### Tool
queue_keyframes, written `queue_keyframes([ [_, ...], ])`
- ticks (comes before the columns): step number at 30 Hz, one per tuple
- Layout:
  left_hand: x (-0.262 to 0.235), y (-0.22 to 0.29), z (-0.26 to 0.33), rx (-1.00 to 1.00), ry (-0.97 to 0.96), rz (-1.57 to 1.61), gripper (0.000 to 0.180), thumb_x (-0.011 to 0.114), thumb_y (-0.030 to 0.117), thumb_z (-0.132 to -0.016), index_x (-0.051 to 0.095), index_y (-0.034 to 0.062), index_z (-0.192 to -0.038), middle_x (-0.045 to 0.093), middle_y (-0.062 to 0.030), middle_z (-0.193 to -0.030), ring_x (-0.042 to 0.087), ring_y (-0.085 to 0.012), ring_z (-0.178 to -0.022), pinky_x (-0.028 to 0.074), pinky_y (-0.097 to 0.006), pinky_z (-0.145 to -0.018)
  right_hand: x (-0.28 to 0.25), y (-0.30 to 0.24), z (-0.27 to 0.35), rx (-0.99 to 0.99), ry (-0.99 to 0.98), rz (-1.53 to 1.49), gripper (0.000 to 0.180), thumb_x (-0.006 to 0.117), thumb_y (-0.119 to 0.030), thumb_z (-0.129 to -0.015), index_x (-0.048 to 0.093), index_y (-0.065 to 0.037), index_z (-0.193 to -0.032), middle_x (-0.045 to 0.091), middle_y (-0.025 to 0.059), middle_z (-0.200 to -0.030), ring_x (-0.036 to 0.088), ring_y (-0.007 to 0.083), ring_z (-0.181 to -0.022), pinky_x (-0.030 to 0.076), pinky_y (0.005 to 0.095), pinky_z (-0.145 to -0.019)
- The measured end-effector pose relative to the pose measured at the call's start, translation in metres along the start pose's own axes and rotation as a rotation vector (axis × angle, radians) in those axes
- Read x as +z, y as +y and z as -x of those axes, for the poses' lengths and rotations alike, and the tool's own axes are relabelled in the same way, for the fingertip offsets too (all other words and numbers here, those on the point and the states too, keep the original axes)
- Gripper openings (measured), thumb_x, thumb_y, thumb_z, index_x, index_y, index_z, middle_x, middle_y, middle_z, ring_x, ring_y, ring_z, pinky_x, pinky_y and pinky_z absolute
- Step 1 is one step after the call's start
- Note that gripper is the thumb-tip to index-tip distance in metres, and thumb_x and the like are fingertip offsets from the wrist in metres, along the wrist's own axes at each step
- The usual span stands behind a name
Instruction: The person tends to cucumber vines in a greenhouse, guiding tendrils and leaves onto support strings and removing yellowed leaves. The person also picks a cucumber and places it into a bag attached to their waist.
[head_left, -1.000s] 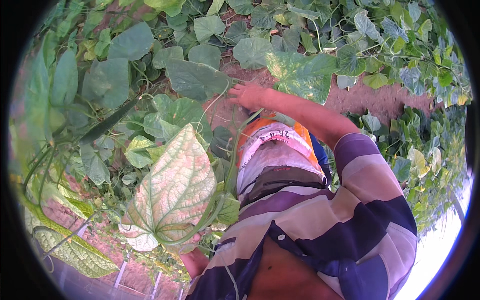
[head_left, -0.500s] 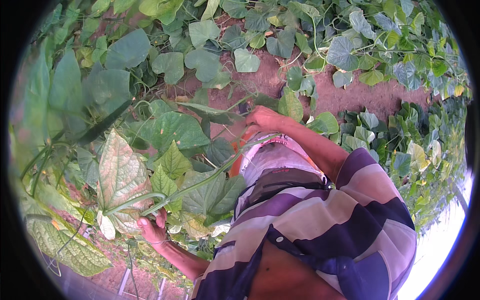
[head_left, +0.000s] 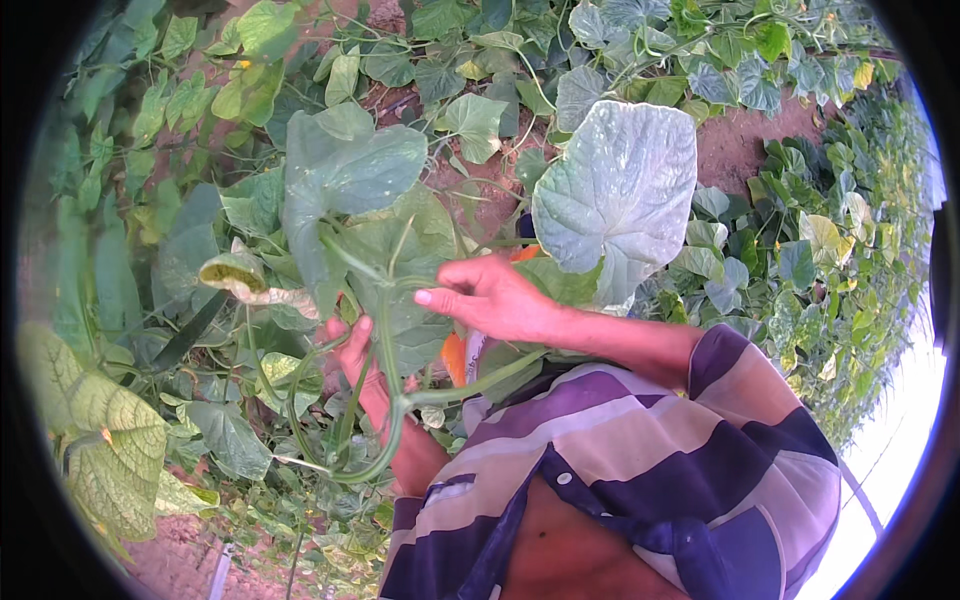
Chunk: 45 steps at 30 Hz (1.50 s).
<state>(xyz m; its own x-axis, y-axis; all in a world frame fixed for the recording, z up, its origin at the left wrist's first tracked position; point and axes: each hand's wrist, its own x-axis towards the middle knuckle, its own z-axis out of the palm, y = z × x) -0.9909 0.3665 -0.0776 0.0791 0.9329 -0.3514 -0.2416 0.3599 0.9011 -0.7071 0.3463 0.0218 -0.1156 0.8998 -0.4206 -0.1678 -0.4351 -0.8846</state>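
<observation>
A thick green vine stem rises in front of me and bends into a loop low down. My right hand is closed at its upper part, thumb and forefinger pinching the stem beside a leaf joint. My left hand is to the left and lower, its fingers bent round a thinner curved part of the vine; leaves partly cover them. Broad green leaves hang from the stem above both hands. One large pale leaf stands up beyond my right wrist. Behind the stem, a white and orange bag shows at my waist, mostly hidden.
Dense leafy vines surround me. A yellowing leaf is close at the lower left. Beside it runs a long dark green shape, too blurred to name. Reddish soil shows between rows, with another leafy row on the right.
My right hand has left the bag at my waist and come left onto the vine. My left hand has moved up and right, and the stem and leaves have swung up with it.
</observation>
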Motion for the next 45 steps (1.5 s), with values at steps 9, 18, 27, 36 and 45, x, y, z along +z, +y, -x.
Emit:
queue_keyframes([
  [9,0.037,-0.033,0.040,-0.342,-0.193,-0.572,0.047,0.071,0.034,-0.096,0.058,0.0053,-0.131,0.066,-0.0062,-0.113,0.063,-0.0176,-0.096,0.052,-0.034,-0.086,0.059,-0.020,-0.017,-0.287,-0.092,0.202,0.036,0.068,-0.039,-0.098,0.061,-0.005,-0.090,0.056,0.0098,-0.071,0.054,0.0297,-0.065,0.047,0.0448,-0.066],
  [18,0.047,-0.034,0.060,-0.413,-0.157,-0.676,0.048,0.071,0.035,-0.094,0.060,0.0047,-0.129,0.067,-0.0086,-0.109,0.065,-0.0212,-0.094,0.052,-0.036,-0.084,0.075,-0.021,-0.029,-0.676,0.266,0.370,0.036,0.067,-0.032,-0.098,0.059,-0.003,-0.118,0.060,0.0143,-0.108,0.061,0.0332,-0.096,0.050,0.0474,-0.085],
  [27,0.009,0.003,0.120,-0.513,-0.068,-0.631,0.049,0.072,0.036,-0.092,0.061,0.0041,-0.128,0.068,-0.0111,-0.106,0.066,-0.0247,-0.092,0.053,-0.039,-0.082,0.010,0.034,-0.019,-0.501,-0.144,0.442,0.035,0.067,-0.024,-0.099,0.058,0.000,-0.123,0.057,0.0177,-0.124,0.059,0.0365,-0.112,0.051,0.0458,-0.092],
  [36,-0.005,0.054,0.139,-0.390,-0.137,-0.635,0.049,0.073,0.037,-0.090,0.063,0.0035,-0.126,0.069,-0.0136,-0.102,0.068,-0.0282,-0.091,0.053,-0.041,-0.080,0.062,0.027,0.006,-0.497,-0.586,0.325,0.082,0.086,-0.039,-0.079,0.045,0.005,-0.134,0.056,0.0235,-0.122,0.058,0.0423,-0.115,0.048,0.0486,-0.097],
  [45,0.120,0.026,0.022,-0.065,-0.596,-0.650,0.050,0.073,0.038,-0.088,0.065,0.0029,-0.124,0.070,-0.0161,-0.098,0.069,-0.0317,-0.089,0.054,-0.044,-0.077,-0.065,0.077,0.036,-0.026,-0.268,-0.198,0.091,0.083,-0.045,-0.086,0.041,0.001,-0.152,0.055,0.0153,-0.148,0.055,0.0246,-0.130,0.043,0.0385,-0.112],
])
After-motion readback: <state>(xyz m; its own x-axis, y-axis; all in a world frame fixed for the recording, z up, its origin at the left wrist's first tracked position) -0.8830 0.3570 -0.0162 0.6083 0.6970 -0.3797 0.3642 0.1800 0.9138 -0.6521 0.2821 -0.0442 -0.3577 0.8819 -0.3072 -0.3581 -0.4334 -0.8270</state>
